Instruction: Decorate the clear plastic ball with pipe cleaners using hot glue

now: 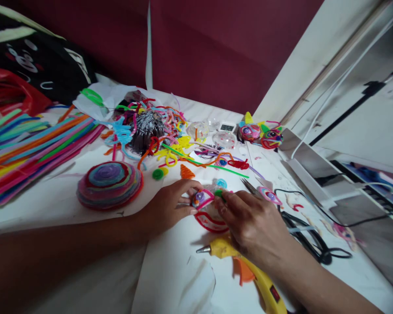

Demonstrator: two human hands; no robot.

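My left hand (172, 198) is closed on the side of a clear plastic ball (209, 209). A pink-rimmed pipe-cleaner eye (202, 198) with a purple middle sits on the ball near those fingertips. Lower on the ball, a red pipe-cleaner outline (212, 223) forms a mouth-like shape. My right hand (253, 220) pinches a small green pipe-cleaner coil (218, 192) against the ball's upper part. Just below the ball lies a yellow glue gun (225, 247), its nozzle to the left and its trigger orange. A second pipe-cleaner eye (269, 195) rests right of my right hand, beside pointed tweezers (249, 186).
Left stands a large coiled pipe-cleaner disc (109, 185), with bundled pipe cleaners (36, 152) beyond. A tangled heap (150, 126) fills the back. Two finished-looking balls (260, 133) sit at back right, near a small digital display (227, 127). Black scissors (306, 237) and a cable lie right.
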